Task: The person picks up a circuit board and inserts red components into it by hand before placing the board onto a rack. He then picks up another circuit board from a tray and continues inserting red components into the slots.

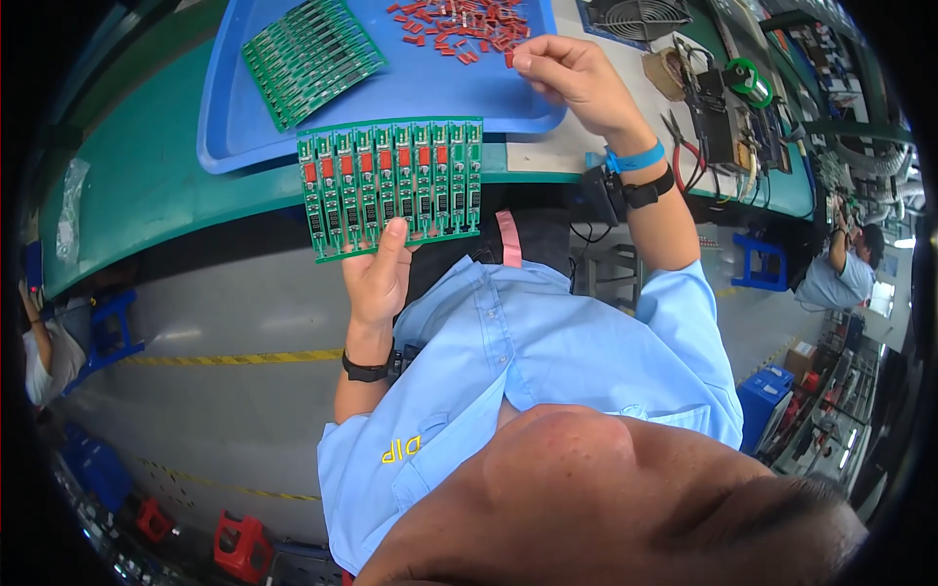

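My left hand (379,278) grips the lower edge of a green circuit board panel (391,234), thumb on its face. The panel is tilted up in front of the bench edge and made of several narrow strips side by side. Most strips carry a red box-shaped component near the top; the two rightmost show none. My right hand (576,83) is closed in a pinch on a small red component (509,60) above the tray's right side. Close by, many loose red components with wire leads (459,27) lie in the blue tray (293,156).
More green board panels (313,59) rest at the tray's left. Right of it are red-handled pliers (692,161), a green wire spool (748,82) and a fan grille (640,18). A clear plastic bag (71,210) lies far left. Other people (840,269) sit at both sides.
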Demonstrator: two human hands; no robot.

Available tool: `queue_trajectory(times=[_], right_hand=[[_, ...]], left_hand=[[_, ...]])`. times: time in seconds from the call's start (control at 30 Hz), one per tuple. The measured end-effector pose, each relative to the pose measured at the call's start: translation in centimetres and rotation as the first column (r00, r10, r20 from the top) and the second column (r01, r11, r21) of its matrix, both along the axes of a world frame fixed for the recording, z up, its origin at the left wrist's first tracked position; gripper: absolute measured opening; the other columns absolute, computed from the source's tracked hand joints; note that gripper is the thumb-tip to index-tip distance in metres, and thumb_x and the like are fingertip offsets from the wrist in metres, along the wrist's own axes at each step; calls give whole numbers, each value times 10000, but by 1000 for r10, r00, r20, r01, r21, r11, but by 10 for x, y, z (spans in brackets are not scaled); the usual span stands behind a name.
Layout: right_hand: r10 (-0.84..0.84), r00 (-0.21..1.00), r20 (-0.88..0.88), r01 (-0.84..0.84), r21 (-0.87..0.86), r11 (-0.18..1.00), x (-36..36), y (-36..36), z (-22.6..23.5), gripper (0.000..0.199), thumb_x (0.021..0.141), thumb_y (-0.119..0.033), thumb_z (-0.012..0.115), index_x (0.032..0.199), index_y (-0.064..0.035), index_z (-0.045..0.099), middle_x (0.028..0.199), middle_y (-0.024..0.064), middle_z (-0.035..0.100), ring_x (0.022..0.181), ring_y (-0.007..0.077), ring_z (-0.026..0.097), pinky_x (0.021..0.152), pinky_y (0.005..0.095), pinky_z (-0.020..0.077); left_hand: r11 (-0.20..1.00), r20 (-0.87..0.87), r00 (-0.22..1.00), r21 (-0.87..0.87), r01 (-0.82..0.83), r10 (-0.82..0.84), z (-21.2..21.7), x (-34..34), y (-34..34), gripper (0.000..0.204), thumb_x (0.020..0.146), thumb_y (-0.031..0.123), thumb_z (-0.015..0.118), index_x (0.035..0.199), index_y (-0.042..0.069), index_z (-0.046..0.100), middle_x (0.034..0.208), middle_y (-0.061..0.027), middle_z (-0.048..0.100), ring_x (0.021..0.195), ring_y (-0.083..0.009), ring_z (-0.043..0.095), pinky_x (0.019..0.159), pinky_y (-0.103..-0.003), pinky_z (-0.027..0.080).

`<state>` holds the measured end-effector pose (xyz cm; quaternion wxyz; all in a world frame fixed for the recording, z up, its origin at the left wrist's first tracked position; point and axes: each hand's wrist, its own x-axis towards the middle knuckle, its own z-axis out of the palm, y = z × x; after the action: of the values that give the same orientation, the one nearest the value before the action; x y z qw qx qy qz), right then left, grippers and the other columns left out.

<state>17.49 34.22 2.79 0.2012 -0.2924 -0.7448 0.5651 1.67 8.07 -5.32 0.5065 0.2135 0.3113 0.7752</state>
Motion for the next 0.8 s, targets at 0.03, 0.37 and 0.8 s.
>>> queue_trajectory(times=[0.03,0.37,0.8], right_hand=[[-28,997,-78,11,-210,978,5,-3,0,135,945,-164,616,970,-42,665,826,4,634,664,56,536,515,177,388],[-77,964,-256,-17,-349,937,10,-26,-9,135,954,-147,589,978,-25,643,922,92,670,703,98,603,528,206,477],[-71,919,-387,293,551,781,31,-35,-18,172,795,52,692,960,31,647,896,135,690,715,175,671,601,271,557]], left_hand=[[1000,1,1000,0,16,-16,2,0,2,444,974,16,505,1400,55,383,1309,-134,540,1151,-260,591,906,-454,549],[999,-39,999,-29,35,-36,6,1,8,480,973,18,503,1425,81,356,1330,-122,528,1168,-258,578,893,-451,554],[998,-72,996,-44,44,-47,11,6,12,510,972,9,486,1450,85,326,1344,-132,515,1163,-263,577,877,-446,558]])
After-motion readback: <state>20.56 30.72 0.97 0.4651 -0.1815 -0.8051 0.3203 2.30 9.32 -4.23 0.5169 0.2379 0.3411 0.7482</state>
